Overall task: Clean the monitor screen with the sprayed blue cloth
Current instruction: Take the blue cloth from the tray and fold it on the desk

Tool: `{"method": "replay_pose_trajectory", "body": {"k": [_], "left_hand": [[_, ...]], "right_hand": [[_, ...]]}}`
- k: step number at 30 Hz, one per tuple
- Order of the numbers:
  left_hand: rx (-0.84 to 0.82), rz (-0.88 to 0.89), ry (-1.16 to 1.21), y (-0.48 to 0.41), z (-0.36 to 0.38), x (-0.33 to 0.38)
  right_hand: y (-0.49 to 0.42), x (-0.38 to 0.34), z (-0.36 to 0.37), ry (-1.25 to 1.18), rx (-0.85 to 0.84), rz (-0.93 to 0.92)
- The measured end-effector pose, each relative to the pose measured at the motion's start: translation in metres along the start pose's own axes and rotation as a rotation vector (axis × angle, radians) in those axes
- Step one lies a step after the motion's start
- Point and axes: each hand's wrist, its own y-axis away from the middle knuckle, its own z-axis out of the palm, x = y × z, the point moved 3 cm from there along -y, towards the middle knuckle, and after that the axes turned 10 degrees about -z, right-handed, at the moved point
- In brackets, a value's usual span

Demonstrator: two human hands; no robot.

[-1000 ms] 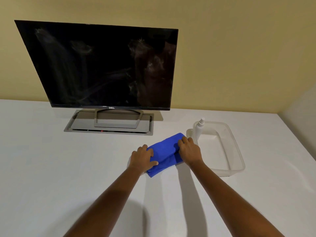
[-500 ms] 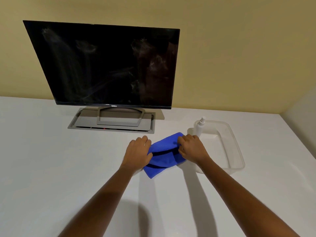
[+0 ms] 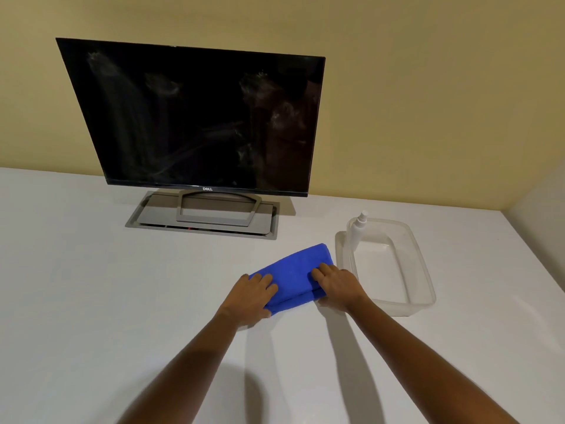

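Note:
A folded blue cloth [image 3: 298,272] lies flat on the white table [image 3: 91,301], in front of the monitor and to its right. My left hand [image 3: 252,296] presses on the cloth's near left end, fingers over the top. My right hand [image 3: 334,284] holds the cloth's right side, fingers laid on it. The black monitor [image 3: 195,117] stands at the back on a grey stand [image 3: 217,211], its dark screen marked with smears and streaks.
A clear plastic tub [image 3: 419,267] sits just right of the cloth, with a small white spray bottle [image 3: 357,229] upright in its far left corner. A grey cable hatch [image 3: 201,218] lies under the stand. A side wall rises at the far right.
Both hands have folded the cloth over and flattened it on the table; half a second ago it was lifted and bunched between them. My view has shifted slightly.

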Motion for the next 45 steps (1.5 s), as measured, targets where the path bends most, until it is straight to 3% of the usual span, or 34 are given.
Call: {"method": "replay_pose_trajectory", "body": {"k": [9,15,19,22,24,30,32,34,41,45], "left_hand": [[0.147,-0.177,0.550,-0.012,-0.090,-0.033],[0.310,-0.169,0.529,-0.019,-0.142,-0.054],[0.411,-0.225,0.509,-0.020,-0.162,-0.068],[0.446,-0.287,0.563,-0.022,-0.166,-0.077],[0.378,-0.318,0.560,-0.025,-0.164,-0.084],[-0.256,-0.209,0.796,-0.020,-0.153,-0.104],[-0.337,-0.234,0.842,-0.018,-0.151,-0.111],[-0.322,-0.258,0.848,-0.022,-0.148,-0.115],[-0.035,-0.375,0.563,-0.047,-0.111,-0.098],[0.128,-0.369,0.381,-0.050,-0.088,-0.085]], "right_hand": [[0.002,0.005,-0.024,-0.164,0.225,0.132],[0.009,0.023,-0.077,-0.441,0.520,0.231],[0.009,0.029,-0.113,-0.369,0.597,0.241],[0.006,0.024,-0.129,-0.262,0.586,0.216],[0.004,0.021,-0.134,-0.273,0.536,0.195],[0.010,0.027,-0.156,-0.630,0.377,0.095],[0.013,0.030,-0.161,-0.746,0.341,0.086],[0.009,0.031,-0.162,-0.757,0.316,0.088],[-0.029,0.024,-0.121,-0.391,0.190,0.157],[-0.035,0.022,-0.092,-0.282,0.250,0.239]]}}
